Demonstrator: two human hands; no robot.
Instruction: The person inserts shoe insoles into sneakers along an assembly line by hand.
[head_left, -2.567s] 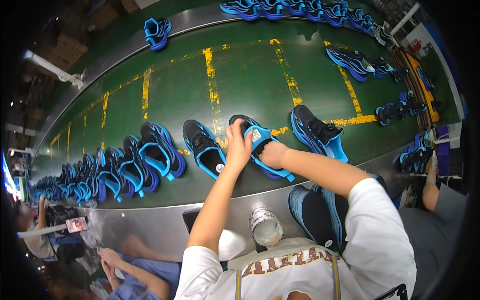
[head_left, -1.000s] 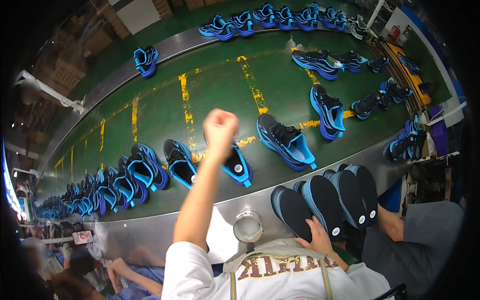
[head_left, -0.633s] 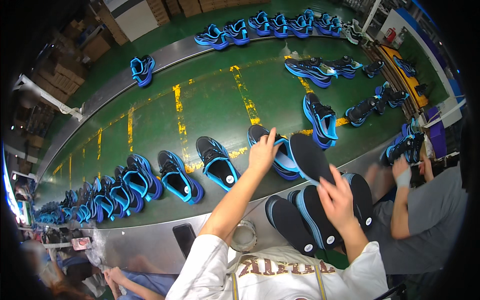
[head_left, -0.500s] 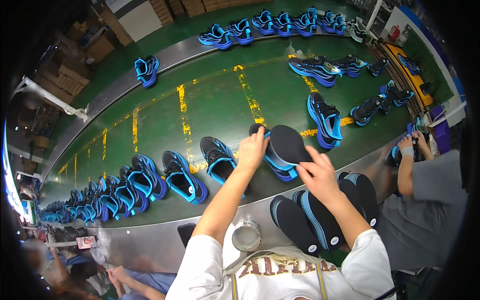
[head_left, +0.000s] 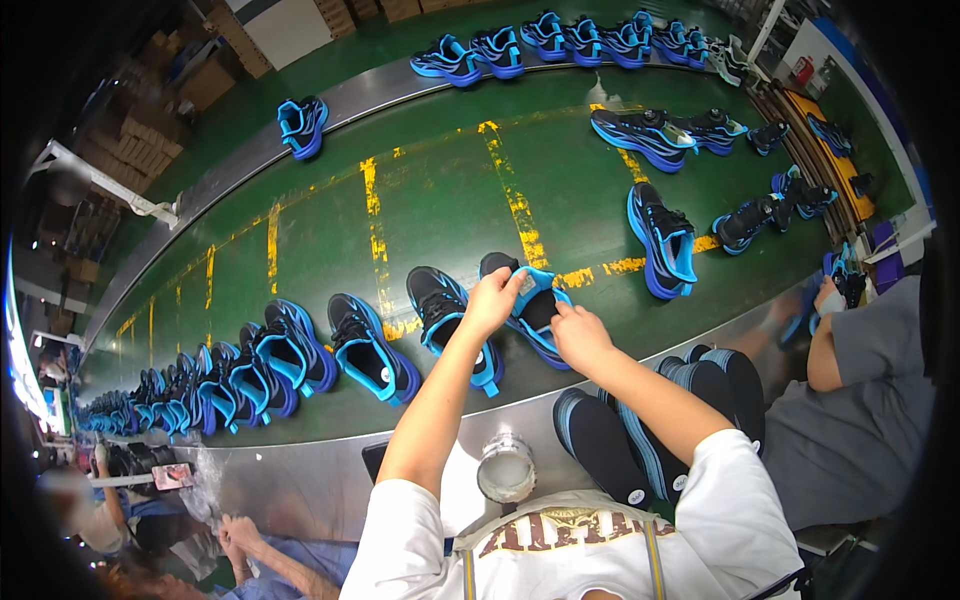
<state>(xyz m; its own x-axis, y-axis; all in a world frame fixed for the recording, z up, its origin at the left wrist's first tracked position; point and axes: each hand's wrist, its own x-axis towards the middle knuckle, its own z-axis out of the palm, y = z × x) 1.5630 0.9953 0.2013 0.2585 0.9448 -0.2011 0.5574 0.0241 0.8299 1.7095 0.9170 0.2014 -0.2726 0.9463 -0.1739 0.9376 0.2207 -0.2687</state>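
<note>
Insole point(head_left: 539, 311) lies inside shoe point(head_left: 540, 341) at right hand point(head_left: 585, 338)

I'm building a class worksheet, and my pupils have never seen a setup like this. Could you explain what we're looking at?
There's no machine doing the handling: these are a person's own bare hands. A wide fisheye camera worn on the head looks down at them, so straight edges look bent.

The green surface has worn yellow markings and carries rows of black and blue shoes. Nearer the body, a metal ledge holds black, blue-edged insoles and a round jar.

The left hand grips the tongue of one shoe. The right hand has its fingertips at that shoe's opening; whether they pinch anything is unclear.

The grey sleeve at the right belongs to someone else.
</note>
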